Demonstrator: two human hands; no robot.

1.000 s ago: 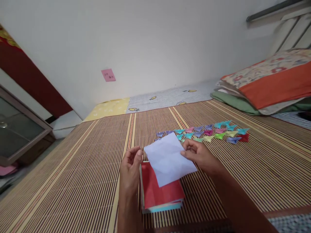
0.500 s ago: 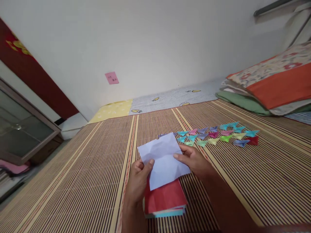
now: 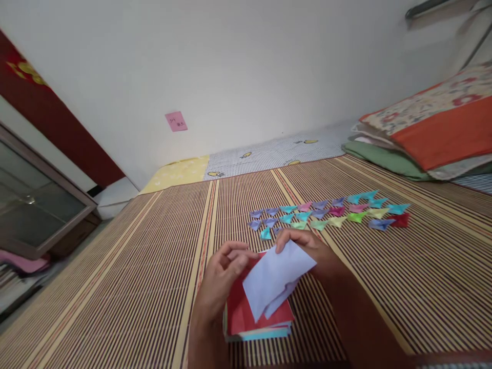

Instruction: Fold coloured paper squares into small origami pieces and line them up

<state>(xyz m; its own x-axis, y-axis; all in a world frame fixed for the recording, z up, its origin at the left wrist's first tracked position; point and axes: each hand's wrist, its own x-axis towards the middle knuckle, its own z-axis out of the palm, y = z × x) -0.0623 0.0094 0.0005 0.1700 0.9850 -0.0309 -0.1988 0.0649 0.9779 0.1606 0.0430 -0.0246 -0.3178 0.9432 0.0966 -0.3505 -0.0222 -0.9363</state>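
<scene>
A pale lavender sheet of paper (image 3: 279,277), folded over on itself, hangs from my right hand (image 3: 303,245), whose thumb and fingers pinch its upper edge. To its left, my left hand (image 3: 223,271) is off the sheet, fingers loosely curved and apart, with nothing visible between them. Beneath both lies a stack of coloured paper (image 3: 240,310), red on top with light blue and white edges showing below. Just beyond my hands, small folded paper boats (image 3: 303,216) in blue, pink, green, yellow and red stand in rows.
Striped bamboo mat (image 3: 154,266) covers the bed. Folded quilts with an orange and floral cover (image 3: 442,133) are piled at the right. Along the white wall runs a checked cloth (image 3: 265,152); a pink note (image 3: 176,121) is stuck above. A glass-doored cabinet (image 3: 34,195) stands left.
The sheet, opened out between both hands before, is now folded over and held by my right hand alone. My left hand has let go of it. More boats show.
</scene>
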